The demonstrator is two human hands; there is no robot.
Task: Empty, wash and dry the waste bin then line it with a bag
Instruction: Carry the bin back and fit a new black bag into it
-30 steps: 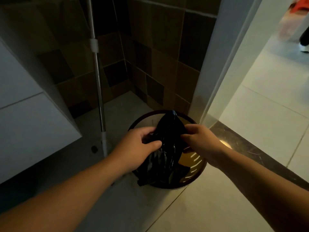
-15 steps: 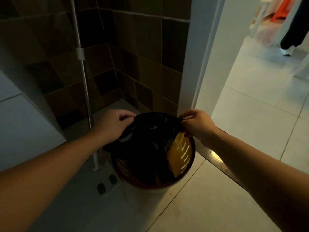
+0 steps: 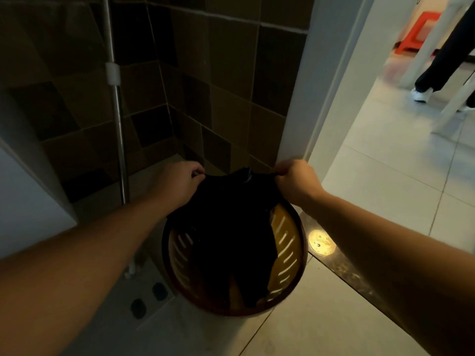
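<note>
A round slotted waste bin (image 3: 288,250), yellow inside with a dark rim, stands on the tiled floor by the doorway. A black plastic bag (image 3: 231,227) hangs down into it. My left hand (image 3: 177,183) pinches the bag's top edge on the left, above the bin's far rim. My right hand (image 3: 295,181) pinches the top edge on the right. The bag's mouth is stretched between both hands, and the bag hides much of the bin's inside.
A metal mop pole (image 3: 117,104) stands left of the bin against the brown tiled wall (image 3: 218,86). A white cabinet (image 3: 28,201) is at the far left. The dark door threshold (image 3: 341,265) runs right of the bin. Another person's legs (image 3: 442,60) are beyond the doorway.
My hands moved apart from a bunched bag to a spread one, stretching its top edge across the bin's far side. The person beyond the doorway has come more into view.
</note>
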